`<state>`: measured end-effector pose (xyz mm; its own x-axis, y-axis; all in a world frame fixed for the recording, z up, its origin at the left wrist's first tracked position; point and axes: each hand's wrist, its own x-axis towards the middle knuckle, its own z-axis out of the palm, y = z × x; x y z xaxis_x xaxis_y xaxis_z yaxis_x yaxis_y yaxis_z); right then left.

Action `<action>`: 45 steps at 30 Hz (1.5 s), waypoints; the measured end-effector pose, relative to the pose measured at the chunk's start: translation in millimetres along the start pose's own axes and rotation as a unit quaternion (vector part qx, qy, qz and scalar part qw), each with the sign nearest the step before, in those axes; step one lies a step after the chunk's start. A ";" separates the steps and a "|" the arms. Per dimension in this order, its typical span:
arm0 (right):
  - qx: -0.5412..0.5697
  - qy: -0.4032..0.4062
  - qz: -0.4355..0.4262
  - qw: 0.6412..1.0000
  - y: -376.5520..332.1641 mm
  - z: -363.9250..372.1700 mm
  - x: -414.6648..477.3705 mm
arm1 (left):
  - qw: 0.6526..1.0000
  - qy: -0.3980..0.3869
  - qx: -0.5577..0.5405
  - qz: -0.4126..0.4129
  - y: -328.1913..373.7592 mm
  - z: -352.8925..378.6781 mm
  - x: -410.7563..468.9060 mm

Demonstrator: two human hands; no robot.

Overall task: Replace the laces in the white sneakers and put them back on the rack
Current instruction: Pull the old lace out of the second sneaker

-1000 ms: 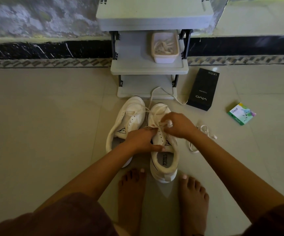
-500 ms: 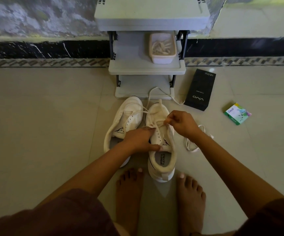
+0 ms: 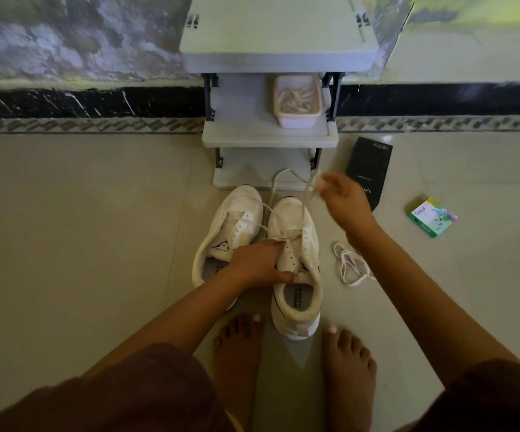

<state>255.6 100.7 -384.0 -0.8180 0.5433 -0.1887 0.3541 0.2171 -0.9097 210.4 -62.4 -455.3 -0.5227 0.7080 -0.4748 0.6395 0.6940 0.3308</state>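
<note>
Two white sneakers stand side by side on the floor tiles before the grey shoe rack. My left hand grips the tongue and eyelet flap of the right sneaker. My right hand is raised near the rack's foot and pinches a white lace that runs down to that sneaker's eyelets. The left sneaker lies beside it, tongue loose. A second white lace lies coiled on the floor to the right.
A white tub of laces sits on the rack's middle shelf. A black phone box and a small green box lie on the floor to the right. My bare feet stand just behind the sneakers.
My right hand has lifted from the sneaker's eyelets up and to the right, drawing the lace out taut. My left hand stays on the sneaker.
</note>
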 end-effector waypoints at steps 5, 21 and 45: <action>-0.242 -0.263 0.067 0.932 56.4 0.1 -28.2 | 1.000 0.006 -0.022 -0.003 5.7 -5.2 -0.7; -0.335 -0.187 -0.071 0.921 101.5 24.7 -56.0 | 0.999 0.046 0.014 -0.026 24.6 -31.0 14.8; -0.381 -0.156 -0.074 0.908 111.2 33.3 -59.8 | 0.990 0.128 -0.047 -0.043 35.9 -37.8 30.0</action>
<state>328.8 65.3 -486.2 -0.9286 0.2326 -0.2893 0.3440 0.8318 -0.4356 196.4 -11.3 -426.9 -0.7063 0.6474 -0.2866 0.5378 0.7538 0.3775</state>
